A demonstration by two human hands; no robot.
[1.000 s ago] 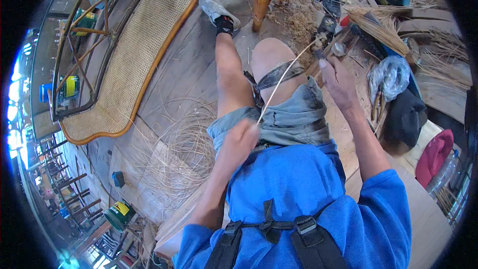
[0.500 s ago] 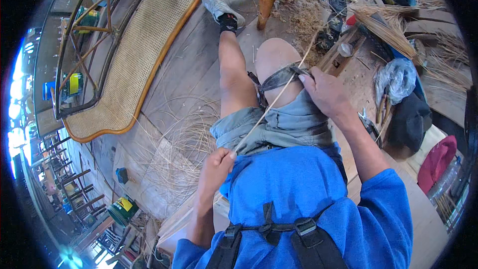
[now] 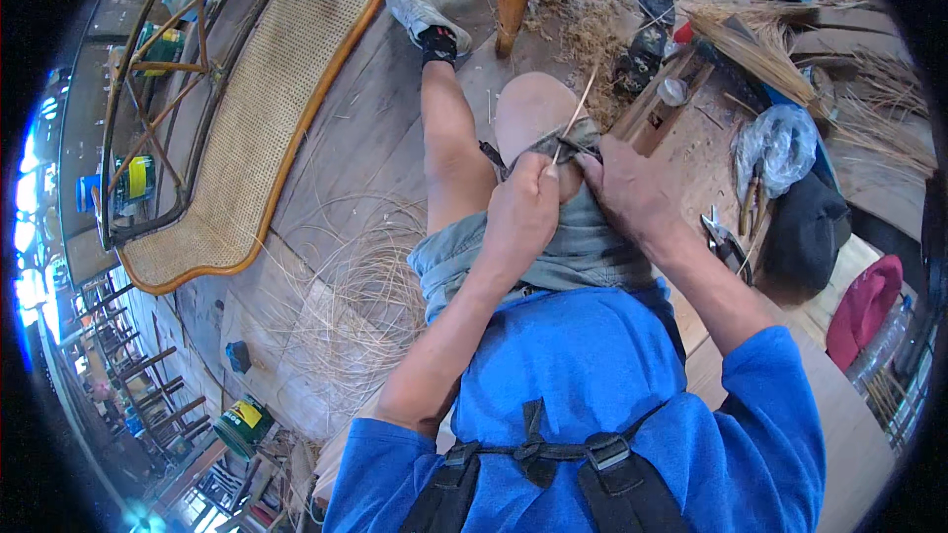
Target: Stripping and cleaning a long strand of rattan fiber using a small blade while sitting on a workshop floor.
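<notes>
Above my thigh, my left hand [image 3: 526, 209] is closed in a pinch on a thin pale rattan strip [image 3: 586, 102]. The strip slants up past my bent knee, its far end beyond it. A dark cloth band [image 3: 583, 134] is tied round the leg just behind the knee, and the strip crosses over it. Right beside that, my right hand [image 3: 635, 190] is closed at the band's edge, thumb toward the strip. Whatever lies under its fingers is hidden. Both hands are close together, with a small gap between the thumbs.
Loose coils of thin strips [image 3: 346, 311] lie on the floor to the left, near a woven cane chair [image 3: 267, 89]. Shavings [image 3: 588, 25] are heaped ahead. At right are pliers [image 3: 726, 242], a plastic bag [image 3: 780, 148], a dark cap [image 3: 808, 232] and strip bundles [image 3: 755, 54].
My left hand has moved from beside my waist forward and right, up to the band. The strip's visible length has shortened. My right hand stays near the knee.
</notes>
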